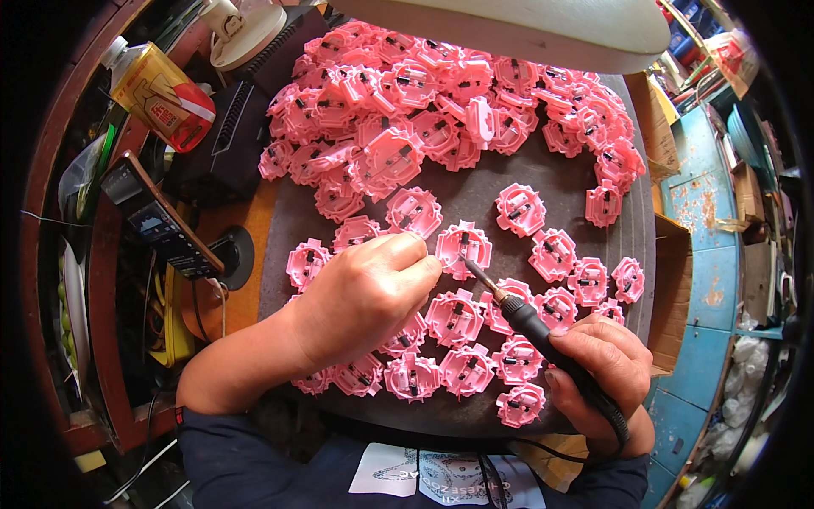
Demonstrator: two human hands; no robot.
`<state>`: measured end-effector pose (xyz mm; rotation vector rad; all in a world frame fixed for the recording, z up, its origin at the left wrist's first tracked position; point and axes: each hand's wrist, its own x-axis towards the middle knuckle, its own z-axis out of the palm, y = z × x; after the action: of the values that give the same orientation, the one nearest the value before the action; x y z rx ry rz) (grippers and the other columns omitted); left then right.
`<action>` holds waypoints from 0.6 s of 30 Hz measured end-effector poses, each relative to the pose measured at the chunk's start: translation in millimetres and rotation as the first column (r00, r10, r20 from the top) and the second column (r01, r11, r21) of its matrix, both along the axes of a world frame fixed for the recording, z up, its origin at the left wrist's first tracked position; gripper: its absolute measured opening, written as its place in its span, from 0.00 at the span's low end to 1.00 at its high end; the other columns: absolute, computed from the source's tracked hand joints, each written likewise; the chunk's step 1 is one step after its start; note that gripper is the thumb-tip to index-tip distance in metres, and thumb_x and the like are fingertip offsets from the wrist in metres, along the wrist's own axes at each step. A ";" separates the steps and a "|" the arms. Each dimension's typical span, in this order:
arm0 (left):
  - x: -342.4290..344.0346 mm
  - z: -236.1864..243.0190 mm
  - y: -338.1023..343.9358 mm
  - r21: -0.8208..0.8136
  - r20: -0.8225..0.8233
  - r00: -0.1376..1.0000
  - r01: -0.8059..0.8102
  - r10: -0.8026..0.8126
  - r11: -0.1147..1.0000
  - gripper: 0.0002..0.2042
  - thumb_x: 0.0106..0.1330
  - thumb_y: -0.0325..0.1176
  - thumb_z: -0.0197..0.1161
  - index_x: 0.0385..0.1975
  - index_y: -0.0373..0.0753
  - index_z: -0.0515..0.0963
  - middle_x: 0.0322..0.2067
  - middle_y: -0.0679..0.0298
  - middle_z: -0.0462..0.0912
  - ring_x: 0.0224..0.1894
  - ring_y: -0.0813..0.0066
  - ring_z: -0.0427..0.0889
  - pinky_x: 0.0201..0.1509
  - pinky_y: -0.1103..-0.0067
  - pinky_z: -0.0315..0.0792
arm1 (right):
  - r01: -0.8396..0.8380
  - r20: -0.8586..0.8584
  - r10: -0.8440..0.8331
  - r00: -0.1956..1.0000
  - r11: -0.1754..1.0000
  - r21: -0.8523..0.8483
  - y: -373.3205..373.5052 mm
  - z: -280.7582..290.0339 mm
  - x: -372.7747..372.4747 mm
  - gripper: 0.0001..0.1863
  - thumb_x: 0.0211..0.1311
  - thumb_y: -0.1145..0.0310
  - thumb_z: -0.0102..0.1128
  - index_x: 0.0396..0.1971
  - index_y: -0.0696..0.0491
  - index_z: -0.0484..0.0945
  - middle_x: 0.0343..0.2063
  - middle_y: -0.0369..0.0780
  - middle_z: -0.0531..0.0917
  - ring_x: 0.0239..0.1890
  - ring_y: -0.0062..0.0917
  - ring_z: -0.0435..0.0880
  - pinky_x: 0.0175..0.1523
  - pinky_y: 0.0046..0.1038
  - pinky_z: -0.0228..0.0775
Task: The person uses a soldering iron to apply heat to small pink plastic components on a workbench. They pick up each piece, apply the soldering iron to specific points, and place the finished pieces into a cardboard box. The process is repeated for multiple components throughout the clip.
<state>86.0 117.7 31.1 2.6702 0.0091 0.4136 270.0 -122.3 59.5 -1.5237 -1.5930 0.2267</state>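
My right hand [604,365] is wrapped round the black handle of a soldering iron [527,321]. The iron's metal tip points up and left, at or just above a round pink plastic housing [471,246] with small black and white parts inside. Close by that housing's left edge is my left hand [369,284], its fingers pinched together; what they hold, if anything, is hidden. More pink housings [455,319] lie spread face up around both hands on the dark grey mat [475,199]. My left hand and forearm cover some of them.
A large heap of pink housings [415,85] fills the far side under a pale lamp head [526,21]. To the left stand a phone [161,222] on a holder, a drink bottle [161,97] and a black box [216,144]. Cardboard [672,288] borders the right edge.
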 end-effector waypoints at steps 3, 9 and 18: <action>-0.5 -0.8 1.1 0.009 0.006 1.000 -0.005 0.005 1.000 0.09 0.61 0.20 0.71 0.41 0.30 0.82 0.34 0.56 0.81 0.35 0.55 0.85 0.39 0.66 0.80 | 0.001 0.000 -0.001 1.000 1.000 0.000 0.0 -1.1 -0.3 0.22 0.49 0.79 0.76 0.48 0.63 0.84 0.28 0.47 0.84 0.25 0.36 0.84 0.29 0.34 0.74; -6.5 12.8 1.2 -0.107 0.123 0.989 -0.064 0.078 0.992 0.08 0.62 0.18 0.71 0.40 0.31 0.83 0.33 0.55 0.83 0.34 0.59 0.85 0.37 0.68 0.79 | 0.041 0.008 -0.041 0.999 0.999 0.029 -6.3 -0.1 4.6 0.20 0.52 0.75 0.75 0.47 0.63 0.84 0.28 0.47 0.84 0.27 0.37 0.85 0.33 0.35 0.77; -40.2 43.5 1.6 -0.583 0.113 0.984 -0.046 0.137 0.811 0.03 0.64 0.21 0.71 0.35 0.32 0.84 0.29 0.60 0.83 0.33 0.71 0.80 0.39 0.75 0.72 | 0.338 -0.122 -0.328 0.937 0.938 0.072 -23.7 13.3 -3.3 0.20 0.61 0.62 0.75 0.45 0.61 0.84 0.33 0.46 0.84 0.31 0.31 0.83 0.37 0.30 0.74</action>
<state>45.8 119.3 74.6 2.0321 0.1908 0.5426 266.7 -145.9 72.8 -1.6522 -1.2197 0.0429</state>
